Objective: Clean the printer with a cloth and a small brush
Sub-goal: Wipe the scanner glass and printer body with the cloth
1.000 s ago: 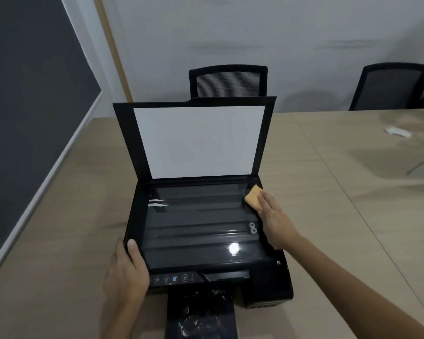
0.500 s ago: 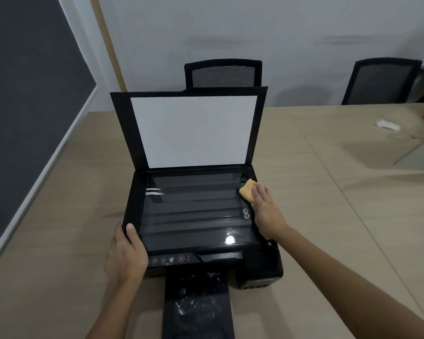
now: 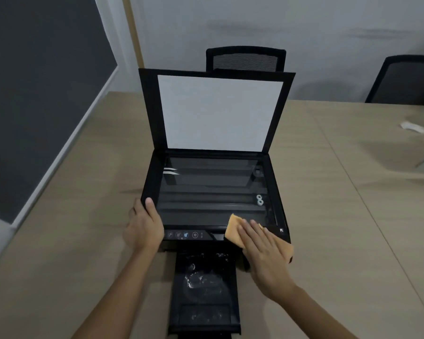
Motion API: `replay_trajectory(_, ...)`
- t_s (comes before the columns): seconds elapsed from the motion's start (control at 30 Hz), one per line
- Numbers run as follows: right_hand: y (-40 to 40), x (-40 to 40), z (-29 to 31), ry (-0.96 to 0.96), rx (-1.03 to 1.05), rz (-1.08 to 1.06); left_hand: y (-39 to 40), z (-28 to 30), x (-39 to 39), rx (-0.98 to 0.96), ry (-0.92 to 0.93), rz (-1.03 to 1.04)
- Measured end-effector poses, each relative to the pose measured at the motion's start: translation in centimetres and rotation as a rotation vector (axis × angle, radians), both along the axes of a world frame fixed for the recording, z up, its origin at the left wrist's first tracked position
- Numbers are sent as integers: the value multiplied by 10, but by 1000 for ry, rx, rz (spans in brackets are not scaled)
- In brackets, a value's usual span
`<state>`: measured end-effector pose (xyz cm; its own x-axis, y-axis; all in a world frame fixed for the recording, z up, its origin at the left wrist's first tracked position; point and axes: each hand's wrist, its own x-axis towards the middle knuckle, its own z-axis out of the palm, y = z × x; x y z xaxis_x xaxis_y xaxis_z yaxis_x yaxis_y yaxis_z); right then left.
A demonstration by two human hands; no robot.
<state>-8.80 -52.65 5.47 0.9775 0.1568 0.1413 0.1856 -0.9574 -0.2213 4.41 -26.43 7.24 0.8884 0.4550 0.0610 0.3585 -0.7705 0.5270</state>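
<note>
Black chairs (image 3: 245, 58) behind printer's (image 3: 278, 192) raised lid (image 3: 219, 113).

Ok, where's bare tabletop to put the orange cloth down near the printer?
The tan wooden table lies bare right of the black printer, up to the small white object. Left of the printer, toward the dark wall panel, is bare too. The near edge is crowded: output tray, left hand, right hand on orange cloth.

We saw a long, pale wood-grain table (image 3: 353, 216) filling the room; two black mesh-backed chairs (image 3: 245, 59) stood at its far edge against a plain grey-white wall (image 3: 304, 25); a dark panel (image 3: 34, 94) covered the left wall; light was dim.
</note>
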Motion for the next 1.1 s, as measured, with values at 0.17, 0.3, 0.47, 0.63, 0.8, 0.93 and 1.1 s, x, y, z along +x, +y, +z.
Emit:
replay_trajectory(0.17,-43,-25,-6,9,13,-244,-3,-3,0,2,-30,15)
replay_trajectory(0.3,-9,-12,-13,-75,183,-454,-4,-2,3,-10,-37,16)
replay_trajectory(0.47,4,-10,-10,18,136,-304,2,-4,3,-32,-46,-35)
replay_trajectory(0.63,36,-24,29,211,677,-111,7,12,-10,-277,-41,-56)
replay_trajectory(0.8,69,-26,84,401,1418,-303,-15,65,-92,-786,-19,-420)
replay_trajectory(0.93,90,-31,84,528,1595,-337,-29,76,-151,-1134,277,-468)
replay_trajectory(1.1,119,-42,80,733,1851,-262,-13,70,-175,-1371,191,-188)
